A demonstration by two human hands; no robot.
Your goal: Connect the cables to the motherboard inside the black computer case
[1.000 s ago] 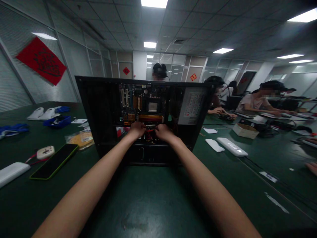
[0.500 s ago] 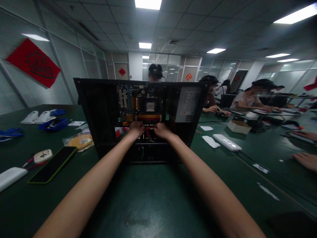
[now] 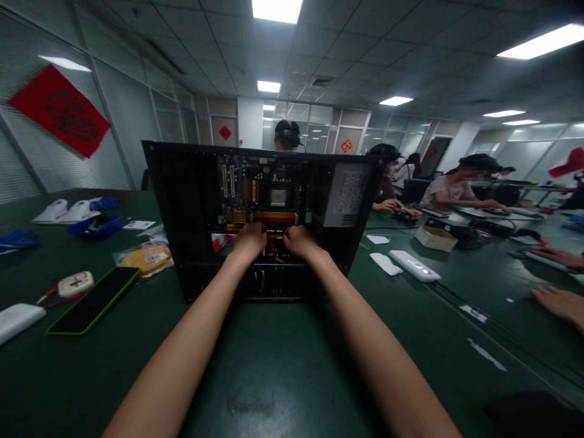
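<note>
A black computer case [image 3: 168, 201] stands upright on the table, its open side facing me. Inside are a motherboard [image 3: 262, 173], orange-and-red memory slots [image 3: 275, 216] and, at the right, a power supply [image 3: 347, 194] with a pale label. My left hand [image 3: 250, 239] is closed just below the left end of the memory slots. Below their right end, my right hand [image 3: 300, 239] is closed too. Between the hands is a small bundle of red wires [image 3: 272, 244]. Whatever the fingers grip is hidden or too small to name.
At the left lie a phone [image 3: 95, 301], a bagged yellow item [image 3: 145, 258], a blue tray [image 3: 97, 226] and blue gloves [image 3: 17, 240]. A white power strip [image 3: 414, 266] with its cable and a carton [image 3: 435, 237] are to the right. Co-workers sit beyond; a person's hand [image 3: 559, 303] rests at far right.
My view has shifted slightly, and my forearms have drawn a little closer together. Both hands remain closed at the same spots in the case.
</note>
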